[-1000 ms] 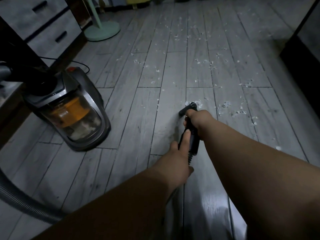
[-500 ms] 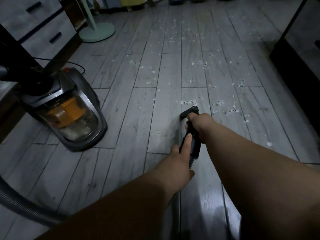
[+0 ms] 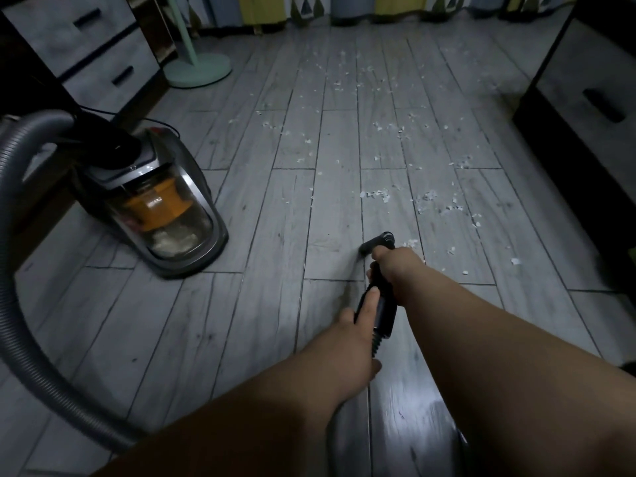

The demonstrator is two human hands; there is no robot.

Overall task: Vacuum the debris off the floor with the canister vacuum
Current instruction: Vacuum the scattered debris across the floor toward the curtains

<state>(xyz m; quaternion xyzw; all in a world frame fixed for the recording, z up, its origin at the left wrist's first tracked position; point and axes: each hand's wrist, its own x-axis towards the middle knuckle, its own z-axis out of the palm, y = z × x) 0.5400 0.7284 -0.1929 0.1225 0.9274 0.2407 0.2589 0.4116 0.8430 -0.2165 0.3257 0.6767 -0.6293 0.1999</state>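
Observation:
The canister vacuum [image 3: 161, 208], grey with an orange core in its clear dust bin, stands on the floor at the left. Its ribbed grey hose [image 3: 20, 270] loops round the left edge. I hold the black hose handle [image 3: 382, 304] low over the floor with both hands. My right hand [image 3: 399, 266] grips it near the front, just behind the black nozzle [image 3: 377, 242], which touches the planks. My left hand [image 3: 354, 342] holds the rear part, a finger laid along it. White debris [image 3: 430, 201] lies scattered ahead and to the right of the nozzle.
Grey plank floor [image 3: 241, 321] all round. A drawer unit [image 3: 96, 53] stands at the back left, a mint fan base [image 3: 198, 68] beside it. Dark furniture [image 3: 585, 108] lines the right side. Patterned curtains [image 3: 344, 5] hang at the far end.
The view has tilted up, showing more hose and the curtains. The nozzle sits a little farther back from the nearest cluster of debris; my grip on the handle is unchanged.

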